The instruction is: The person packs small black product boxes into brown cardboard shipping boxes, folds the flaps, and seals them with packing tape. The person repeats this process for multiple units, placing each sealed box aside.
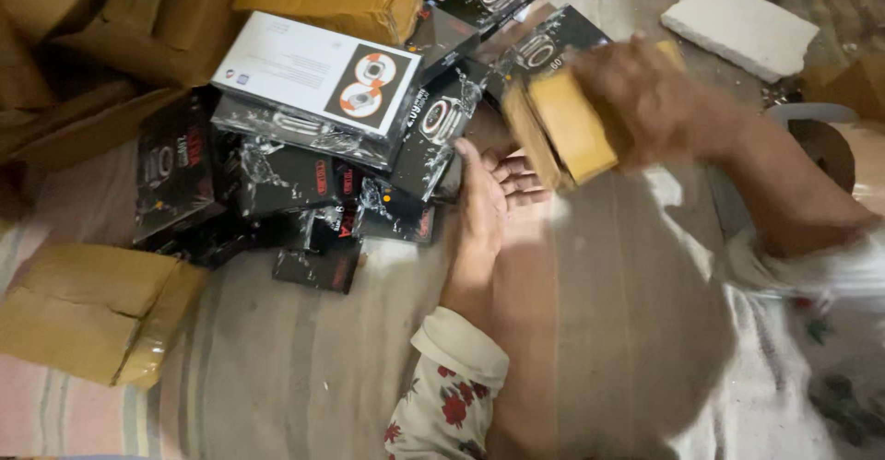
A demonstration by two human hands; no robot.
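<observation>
Head cam, R hand (645,100) gripping brown box (572,128)

- Dim, warm indoor light falls from above, leaving the upper left corner dark
- Glare glints off the shrink-wrapped black boxes (304,183)
- The right hand (645,96) and its yellow box (572,128) smear with motion blur
- The left hand (489,197) is fairly sharp
- A soft shadow darkens the striped cloth (304,368)

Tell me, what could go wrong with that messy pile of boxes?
The white box lies tilted atop the black boxes, so it might slide off. The right hand is blurred, holding a brown packet above the open left hand; the packet could slip or knock the pile.
</observation>
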